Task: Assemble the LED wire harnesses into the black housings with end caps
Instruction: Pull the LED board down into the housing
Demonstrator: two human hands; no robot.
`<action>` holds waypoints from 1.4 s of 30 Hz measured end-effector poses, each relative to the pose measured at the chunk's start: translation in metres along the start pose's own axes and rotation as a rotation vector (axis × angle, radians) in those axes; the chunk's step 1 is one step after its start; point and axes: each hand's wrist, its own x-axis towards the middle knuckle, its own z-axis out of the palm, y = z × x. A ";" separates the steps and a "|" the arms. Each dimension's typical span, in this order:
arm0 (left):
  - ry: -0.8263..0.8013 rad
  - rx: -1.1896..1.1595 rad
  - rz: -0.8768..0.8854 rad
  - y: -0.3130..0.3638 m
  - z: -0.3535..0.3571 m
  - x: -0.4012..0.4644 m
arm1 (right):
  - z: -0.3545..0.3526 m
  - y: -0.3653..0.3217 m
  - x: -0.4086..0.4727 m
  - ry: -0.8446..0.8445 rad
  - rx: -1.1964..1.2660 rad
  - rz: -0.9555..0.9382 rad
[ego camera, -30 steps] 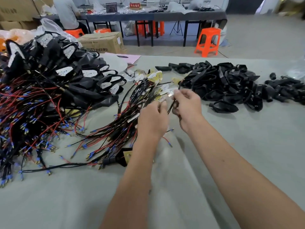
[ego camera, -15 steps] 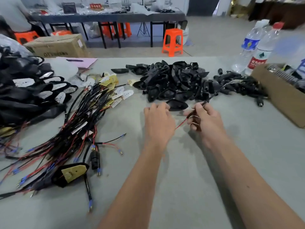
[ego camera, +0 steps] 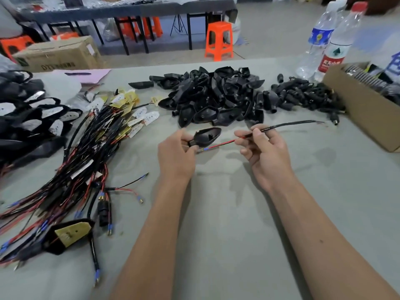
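1. Across the grey table, the biggest masses are the tangle of wire harnesses on the left and the heap of black housings at the far middle, with a cardboard box and two water bottles to the right.
2. Nearer, the left hand has its fingers curled round one housing, held just above the table and well apart from the heap.
3. The right hand pinches a single harness wire between thumb and fingers, its long black end trailing right.
4. Smallest is the wire's red lead with its blue-sleeved tip, lying just under the housing, not yet threaded in as far as I can tell.
5. Risk: the thin lead looks floppy, so it could buckle or miss the housing's opening if pushed from too far back; the trailing end might also snag the heap.
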 end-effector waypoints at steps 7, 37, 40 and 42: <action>-0.060 -0.190 -0.031 -0.004 -0.022 -0.036 | 0.003 0.003 -0.002 -0.021 -0.003 -0.036; -0.107 -0.353 -0.009 0.000 -0.012 -0.029 | 0.001 0.012 0.001 0.194 -0.212 -0.110; -0.103 -0.339 -0.010 0.001 -0.011 -0.029 | 0.002 0.013 -0.001 0.185 -0.221 -0.108; -0.088 -0.366 -0.021 0.000 -0.011 -0.028 | 0.001 0.011 -0.002 0.152 -0.179 -0.077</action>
